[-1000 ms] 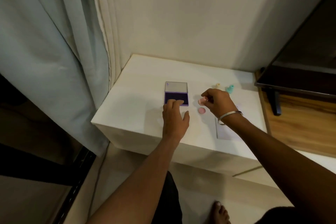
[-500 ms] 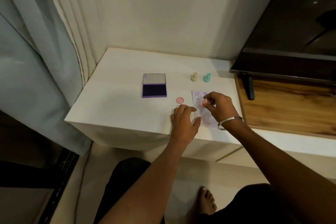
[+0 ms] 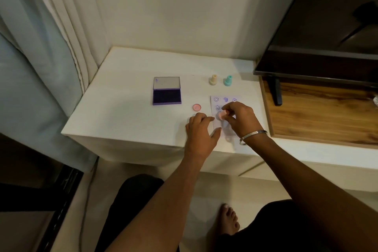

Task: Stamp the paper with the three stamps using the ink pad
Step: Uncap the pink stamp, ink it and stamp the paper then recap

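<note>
A small pale paper [image 3: 230,102] with several purple stamp marks lies on the white table [image 3: 126,116]. My right hand [image 3: 239,117] pinches a pink stamp [image 3: 221,115], tilted with its face just above the paper's left part. My left hand [image 3: 201,130] rests flat with straight fingers on the table at the paper's left edge. The pink cap [image 3: 196,107] lies left of the paper. An open purple ink pad [image 3: 167,96] sits further left. A cream stamp [image 3: 213,80] and a teal stamp [image 3: 227,81] stand upright behind the paper.
A dark TV screen [image 3: 327,26] on a stand [image 3: 275,92] rises over a wooden shelf [image 3: 323,112] to the right. Curtains [image 3: 41,47] hang at the left and a wall stands behind. My foot [image 3: 230,219] is on the floor below.
My right hand carried the pink stamp from beside the ink pad to the paper and now lifts it slightly. My left hand moved from the ink pad to the paper's left edge.
</note>
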